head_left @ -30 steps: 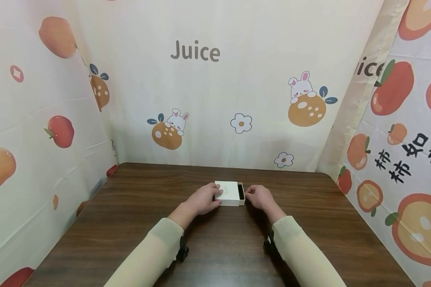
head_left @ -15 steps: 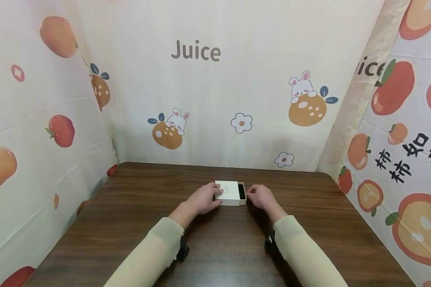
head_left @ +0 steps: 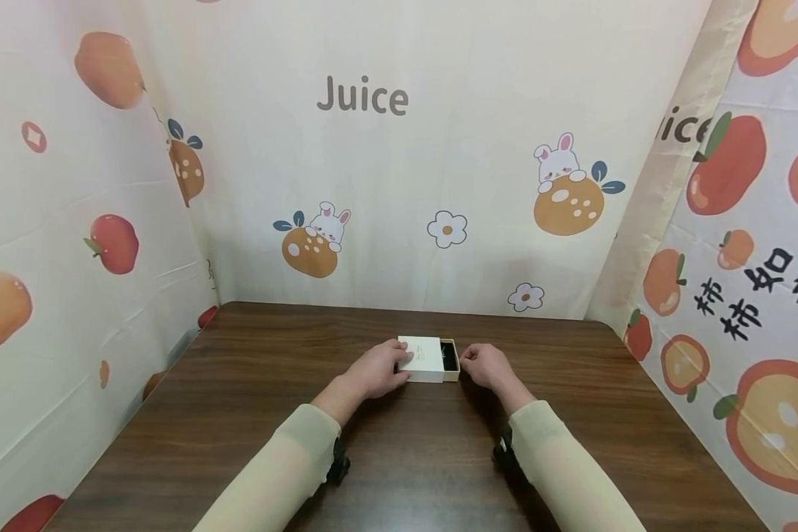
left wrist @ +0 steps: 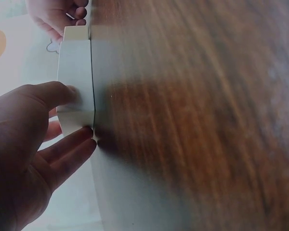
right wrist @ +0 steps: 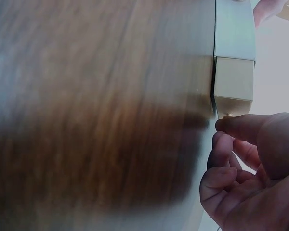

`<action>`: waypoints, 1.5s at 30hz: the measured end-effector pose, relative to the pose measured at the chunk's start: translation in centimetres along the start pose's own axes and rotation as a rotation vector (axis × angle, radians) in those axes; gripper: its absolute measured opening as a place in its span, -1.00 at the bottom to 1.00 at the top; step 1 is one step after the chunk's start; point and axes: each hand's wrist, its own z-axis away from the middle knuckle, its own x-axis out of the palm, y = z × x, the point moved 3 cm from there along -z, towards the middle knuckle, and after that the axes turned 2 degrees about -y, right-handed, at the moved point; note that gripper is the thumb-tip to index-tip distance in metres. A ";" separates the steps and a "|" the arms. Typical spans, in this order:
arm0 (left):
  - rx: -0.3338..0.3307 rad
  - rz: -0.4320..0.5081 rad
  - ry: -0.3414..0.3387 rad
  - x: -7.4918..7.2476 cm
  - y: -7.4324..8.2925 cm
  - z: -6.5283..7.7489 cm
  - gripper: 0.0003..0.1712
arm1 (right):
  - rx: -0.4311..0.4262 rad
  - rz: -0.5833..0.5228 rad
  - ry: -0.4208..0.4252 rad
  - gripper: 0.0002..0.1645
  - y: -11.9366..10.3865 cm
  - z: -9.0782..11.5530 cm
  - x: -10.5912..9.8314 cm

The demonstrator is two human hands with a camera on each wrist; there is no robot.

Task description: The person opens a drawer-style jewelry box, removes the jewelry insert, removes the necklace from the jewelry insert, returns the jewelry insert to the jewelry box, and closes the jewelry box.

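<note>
A small white drawer box with fine print on its lid lies on the table. Its cream inner drawer sticks out of the right side, showing a dark inside. My left hand grips the sleeve's left end; in the left wrist view the thumb lies along the near side, fingers around the end and far side. At the drawer's outer end, my right hand pinches with thumb and forefinger, other fingers curled. In the right wrist view, the pinch sits at a small pull, mostly hidden by the fingertips.
The dark wood-grain table spreads around the box. Behind it hangs a pale curtain printed with rabbits, fruit and flowers, and more printed cloth lines both sides. A dark wrist device shows under the left sleeve.
The inner drawer has slid further out to the right, along with my right hand, and more of the dark inside shows. My left hand and the sleeve have stayed in place.
</note>
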 end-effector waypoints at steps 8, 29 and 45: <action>0.017 -0.017 0.000 0.0 0.0 0.0 -0.48 | 0.026 -0.018 -0.016 -0.80 0.2 0.1 -0.2; 0.026 0.005 -0.007 -0.1 -0.1 0.1 -0.47 | 0.070 -0.082 -0.033 -0.79 1.1 0.6 -0.7; 0.012 0.017 -0.006 0.0 0.0 0.1 -0.48 | 0.157 -0.266 -0.056 -0.80 1.9 0.8 -0.6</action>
